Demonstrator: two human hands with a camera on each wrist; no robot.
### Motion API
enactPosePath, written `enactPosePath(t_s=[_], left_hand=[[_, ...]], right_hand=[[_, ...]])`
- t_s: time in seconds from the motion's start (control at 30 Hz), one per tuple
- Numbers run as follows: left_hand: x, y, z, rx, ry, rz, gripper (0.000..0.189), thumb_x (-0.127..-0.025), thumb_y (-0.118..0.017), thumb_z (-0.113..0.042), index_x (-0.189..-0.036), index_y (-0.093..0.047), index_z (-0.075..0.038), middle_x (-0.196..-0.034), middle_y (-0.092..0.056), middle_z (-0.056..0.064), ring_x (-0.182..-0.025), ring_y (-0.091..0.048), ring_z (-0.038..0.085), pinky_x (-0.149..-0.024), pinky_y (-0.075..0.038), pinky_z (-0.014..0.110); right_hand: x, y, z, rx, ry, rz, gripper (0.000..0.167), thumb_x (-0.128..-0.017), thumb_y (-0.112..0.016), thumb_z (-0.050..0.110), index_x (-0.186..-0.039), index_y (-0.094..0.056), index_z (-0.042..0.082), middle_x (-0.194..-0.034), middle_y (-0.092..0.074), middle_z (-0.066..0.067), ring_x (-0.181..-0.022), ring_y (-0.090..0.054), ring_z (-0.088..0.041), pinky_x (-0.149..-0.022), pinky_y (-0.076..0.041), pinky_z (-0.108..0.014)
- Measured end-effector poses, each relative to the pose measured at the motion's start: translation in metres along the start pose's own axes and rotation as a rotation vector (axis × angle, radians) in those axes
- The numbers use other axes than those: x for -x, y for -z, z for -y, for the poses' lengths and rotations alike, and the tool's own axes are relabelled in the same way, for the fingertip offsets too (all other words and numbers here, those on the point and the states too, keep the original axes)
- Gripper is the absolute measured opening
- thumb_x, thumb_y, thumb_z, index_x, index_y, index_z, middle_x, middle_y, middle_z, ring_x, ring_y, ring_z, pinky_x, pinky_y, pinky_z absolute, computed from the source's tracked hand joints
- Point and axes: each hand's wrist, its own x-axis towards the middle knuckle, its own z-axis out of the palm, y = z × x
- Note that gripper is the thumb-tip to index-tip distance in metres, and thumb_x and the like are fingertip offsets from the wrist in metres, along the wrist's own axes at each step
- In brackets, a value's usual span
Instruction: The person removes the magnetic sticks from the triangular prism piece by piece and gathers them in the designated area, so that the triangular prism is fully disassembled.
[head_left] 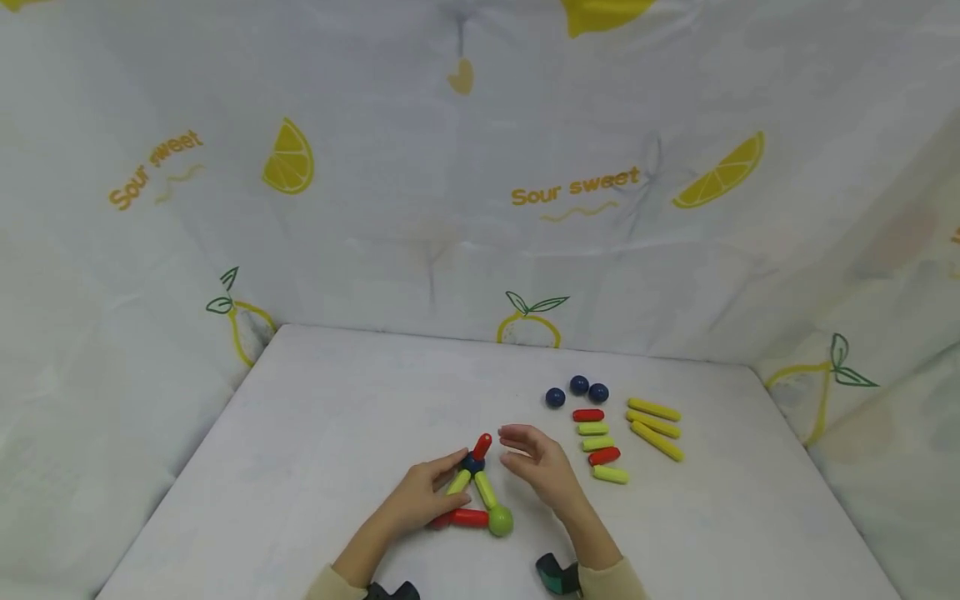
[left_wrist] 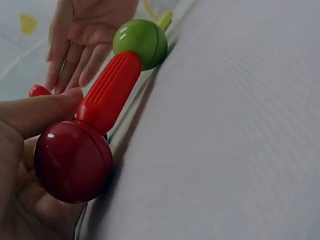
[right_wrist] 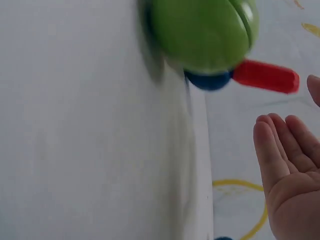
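A triangle of magnetic-looking rods and balls lies on the table. Its corners are a blue ball (head_left: 472, 465), a green ball (head_left: 500, 522) and a dark red ball (left_wrist: 74, 161). Two lime rods and a red rod (head_left: 470, 518) form the sides. Another red rod (head_left: 483, 445) sticks up, tilted, from the blue ball. My left hand (head_left: 420, 498) holds the triangle's left side, thumb over the lime rod and a fingertip by the blue ball. Just right of the raised rod, my right hand (head_left: 546, 475) holds nothing, its fingers slightly bent and apart from the rod.
Three loose blue balls (head_left: 579, 385) sit toward the back right. Below them lies a column of short red and lime rods (head_left: 597, 444). Three longer yellow rods (head_left: 656, 440) are farther right. A lemon-print cloth (head_left: 420, 183) hangs behind the white table (head_left: 337, 400).
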Motion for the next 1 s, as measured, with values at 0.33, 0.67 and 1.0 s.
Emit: enactPosePath(t_s=[0.33, 0.67, 1.0], left_hand=[[0.005, 0.0, 0.005, 0.022, -0.071, 0.046, 0.057, -0.09, -0.06, -0.013, -0.144, -0.041, -0.013, -0.147, -0.042, 0.005, -0.135, -0.04, 0.025, -0.109, -0.038, 0.035], [0.005, -0.001, 0.003, 0.059, -0.059, 0.029, 0.056, -0.089, -0.059, -0.009, -0.142, -0.044, -0.017, -0.146, -0.045, 0.003, -0.134, -0.042, 0.023, -0.108, -0.039, 0.037], [0.005, 0.0, 0.003, -0.007, -0.058, -0.006, 0.056, -0.087, -0.057, -0.007, -0.139, -0.048, -0.024, -0.141, -0.051, -0.001, -0.125, -0.051, 0.017, -0.102, -0.046, 0.028]], right_hand=[[-0.011, -0.023, -0.008, 0.084, -0.01, -0.063, 0.033, -0.089, -0.066, 0.02, -0.119, -0.06, 0.005, -0.11, -0.066, -0.011, -0.102, -0.064, -0.021, -0.089, -0.054, -0.023], [-0.012, -0.01, -0.009, 0.164, -0.03, -0.153, 0.021, -0.086, -0.068, 0.008, -0.107, -0.066, 0.009, -0.106, -0.068, -0.004, -0.103, -0.064, -0.02, -0.092, -0.054, -0.03], [-0.01, 0.004, -0.014, 0.013, -0.19, -0.181, 0.019, -0.085, -0.069, 0.01, -0.103, -0.068, 0.006, -0.1, -0.07, -0.007, -0.089, -0.063, -0.018, -0.083, -0.056, -0.026]])
